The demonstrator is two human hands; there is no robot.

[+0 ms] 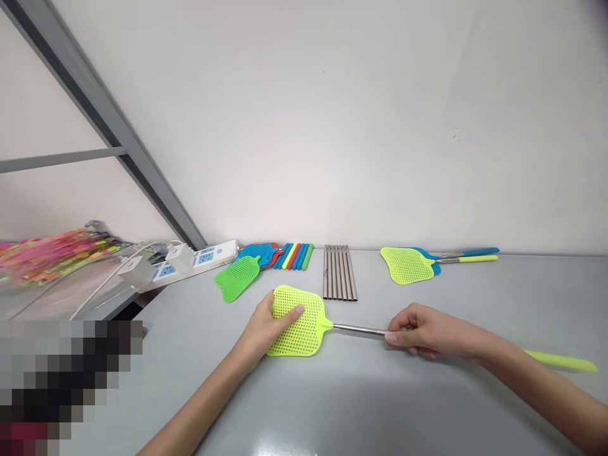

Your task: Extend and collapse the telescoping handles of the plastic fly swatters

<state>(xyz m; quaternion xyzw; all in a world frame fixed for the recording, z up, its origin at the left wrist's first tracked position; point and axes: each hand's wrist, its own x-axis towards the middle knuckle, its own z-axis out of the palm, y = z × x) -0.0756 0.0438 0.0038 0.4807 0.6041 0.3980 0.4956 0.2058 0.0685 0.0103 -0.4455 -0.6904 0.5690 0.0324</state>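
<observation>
Grey table (pixel 380 405) surface meets a white wall (pixel 323 126) along its 12 o'clock edge. Clock positions below are read from the centre of the yellow swatter head (pixel 299 323), which lies near the middle of the work area.

Left hand (pixel 261 326): gripping the head at its 9 o'clock edge, thumb flat on the mesh, fingers behind it. Right hand (pixel 420 330): at 3 o'clock, thumb and fingers closed on the metal rod (pixel 361 329) that extends from the neck of the head. Farther out at 3 o'clock, a yellow grip (pixel 563 361) appears past the right forearm, in line with the rod; the forearm hides any joint between them.

Surrounding parts: green head (pixel 237 278) at 10 o'clock; stacked blue heads (pixel 260 253) at 11 o'clock, with red showing beneath; row of coloured grips (pixel 299 256) at 12 o'clock; row of metal tubes (pixel 341 272) at 1 o'clock; 2 swatters (pixel 408 266) at 2 o'clock, yellow overlapping blue. Power strip (pixel 219 253): 10 o'clock, plugs fitted.
</observation>
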